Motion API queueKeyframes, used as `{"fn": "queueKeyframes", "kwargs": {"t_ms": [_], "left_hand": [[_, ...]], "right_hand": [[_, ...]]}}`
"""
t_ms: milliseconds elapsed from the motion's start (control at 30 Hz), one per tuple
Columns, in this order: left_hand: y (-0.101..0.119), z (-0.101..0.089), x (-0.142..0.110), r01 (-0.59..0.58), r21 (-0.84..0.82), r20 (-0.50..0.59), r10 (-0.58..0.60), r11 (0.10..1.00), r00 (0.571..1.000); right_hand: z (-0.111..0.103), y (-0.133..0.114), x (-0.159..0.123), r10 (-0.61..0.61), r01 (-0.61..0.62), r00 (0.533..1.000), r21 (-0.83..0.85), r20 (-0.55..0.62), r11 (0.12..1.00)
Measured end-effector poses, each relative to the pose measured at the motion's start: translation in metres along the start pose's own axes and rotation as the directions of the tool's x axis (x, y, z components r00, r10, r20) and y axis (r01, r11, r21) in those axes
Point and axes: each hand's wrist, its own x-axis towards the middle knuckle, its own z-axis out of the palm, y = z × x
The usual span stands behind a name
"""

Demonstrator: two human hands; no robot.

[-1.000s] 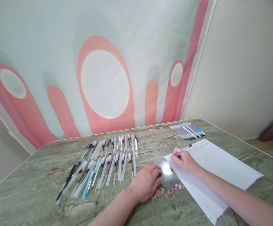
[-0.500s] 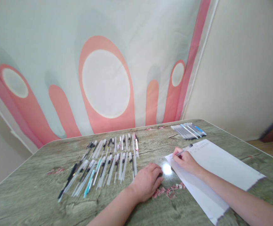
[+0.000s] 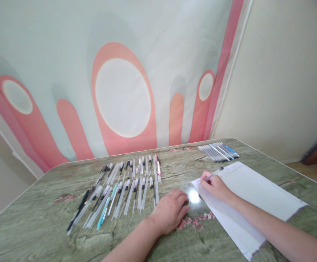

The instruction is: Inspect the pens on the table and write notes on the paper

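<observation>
My right hand [image 3: 215,186] is closed around a clear-barrelled pen [image 3: 209,177] with a dark end pointing up and to the right. Its tip meets the far left corner of a white sheet of paper [image 3: 262,193], on which small handwritten marks run along the top edge. My left hand [image 3: 171,211] lies palm down on the table, left of the sheet, with its fingers loosely curved, the thumb apart and nothing held. Just left of it are two rows of disassembled pens, among them clear barrels, caps and a turquoise pen [image 3: 103,213].
A wood-patterned table [image 3: 38,218] with printed pink flowers fills the foreground. Several slim pens or refills [image 3: 215,152] lie side by side at the back right, beyond the paper. A patterned backdrop [image 3: 122,98] hangs behind the table's far edge.
</observation>
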Motion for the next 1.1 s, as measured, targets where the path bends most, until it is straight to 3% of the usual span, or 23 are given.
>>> {"fn": "queueKeyframes", "kwargs": {"t_ms": [433, 1100], "left_hand": [[0.0004, -0.0006, 0.0003, 0.005, 0.003, 0.000, -0.005, 1.000, 1.000], [0.0007, 0.0000, -0.0006, 0.010, 0.003, -0.006, -0.010, 1.000, 1.000]], "right_hand": [[-0.0019, -0.0053, -0.0013, -0.013, 0.012, 1.000, -0.027, -0.006, 1.000], [-0.0030, -0.0020, 0.0032, 0.061, -0.055, 0.997, 0.101, -0.054, 0.993]]}}
